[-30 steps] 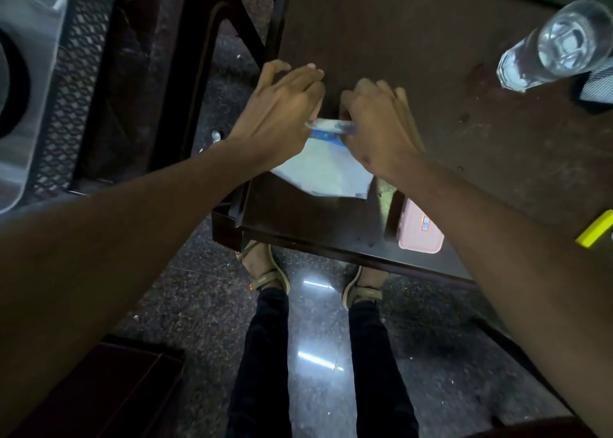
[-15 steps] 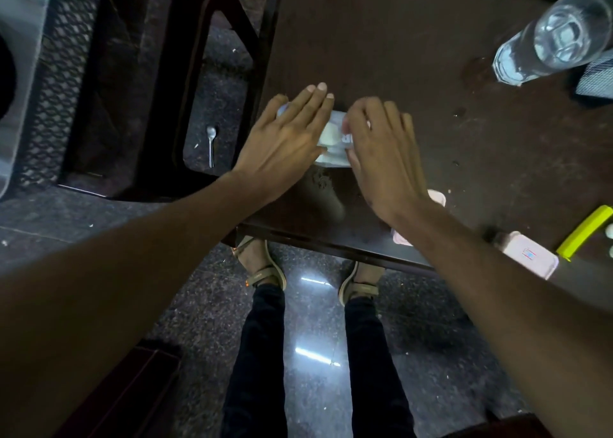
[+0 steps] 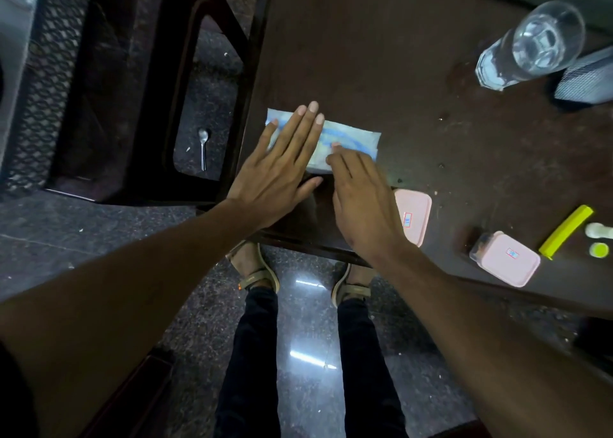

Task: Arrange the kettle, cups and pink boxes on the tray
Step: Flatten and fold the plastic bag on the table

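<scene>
The blue-and-white folded cloth point(image 3: 345, 139), half as wide a second ago, now lies pressed under both flat, open hands, left point(image 3: 282, 165), right point(image 3: 361, 198); pink boxes point(image 3: 413, 215) await the tray.

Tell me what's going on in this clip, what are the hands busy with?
A person stands at a dark table, both hands flat on a folded blue-and-white cloth. The left hand presses its left part; the right hand touches its near edge. Two pink boxes sit untouched on the table to the right, near a glass. No tray or kettle is in view.
</scene>
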Demonstrator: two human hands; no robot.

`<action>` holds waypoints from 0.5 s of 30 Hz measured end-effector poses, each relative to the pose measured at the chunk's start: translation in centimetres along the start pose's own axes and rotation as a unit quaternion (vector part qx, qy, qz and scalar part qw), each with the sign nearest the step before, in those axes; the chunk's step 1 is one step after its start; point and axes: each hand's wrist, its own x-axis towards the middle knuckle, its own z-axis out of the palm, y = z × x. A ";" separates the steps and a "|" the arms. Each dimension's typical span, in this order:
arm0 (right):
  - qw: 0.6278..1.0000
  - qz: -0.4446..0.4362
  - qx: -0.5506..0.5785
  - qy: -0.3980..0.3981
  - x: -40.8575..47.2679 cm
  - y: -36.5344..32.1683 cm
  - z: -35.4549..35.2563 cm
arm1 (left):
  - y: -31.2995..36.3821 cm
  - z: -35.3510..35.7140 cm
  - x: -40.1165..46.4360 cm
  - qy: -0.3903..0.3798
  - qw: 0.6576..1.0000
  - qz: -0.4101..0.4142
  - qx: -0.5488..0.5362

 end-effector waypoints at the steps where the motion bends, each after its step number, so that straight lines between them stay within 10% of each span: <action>1: 1.000 0.009 0.014 0.015 0.0 -0.4 -0.3 | 0.0 -0.1 0.0 -0.005 1.000 0.000 0.002; 6: 0.984 0.056 0.095 0.140 3.6 -3.0 -0.3 | -0.2 -1.1 0.1 -0.031 0.999 0.010 -0.037; 15: 0.987 0.098 0.047 0.122 6.5 -2.8 4.1 | -1.4 -1.9 2.5 0.016 0.981 -0.130 -0.142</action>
